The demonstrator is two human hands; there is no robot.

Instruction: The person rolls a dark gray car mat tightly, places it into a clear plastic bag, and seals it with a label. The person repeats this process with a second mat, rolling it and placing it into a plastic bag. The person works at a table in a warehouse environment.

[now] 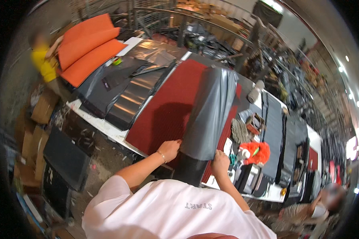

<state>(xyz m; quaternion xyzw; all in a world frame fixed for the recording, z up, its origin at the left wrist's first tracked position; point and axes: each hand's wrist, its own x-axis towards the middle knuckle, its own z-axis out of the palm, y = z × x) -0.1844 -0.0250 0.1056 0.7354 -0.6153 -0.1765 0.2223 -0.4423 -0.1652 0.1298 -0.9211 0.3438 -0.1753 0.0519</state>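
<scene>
A long, glossy dark-grey plastic bag (209, 115) lies lengthwise over a dark red ribbed mat (163, 109) on the table. At its near end, a black sheet or roll (191, 169) shows below the bag's edge and hangs toward me. My left hand (170, 150) is closed at the left corner of that near edge. Opposite it, my right hand (220, 163) is closed on the right corner. The fingertips of both hands are partly hidden. I cannot tell what fills the bag.
Right of the mat lie a grey glove (240, 131), a small box (255, 123), orange fluffy cloth (259, 153) and teal-handled scissors (232, 158). Dark sheets (123, 87) cover the left side. A person in yellow (46, 65) handles orange sheets (87, 47); another person (319, 209) is at lower right.
</scene>
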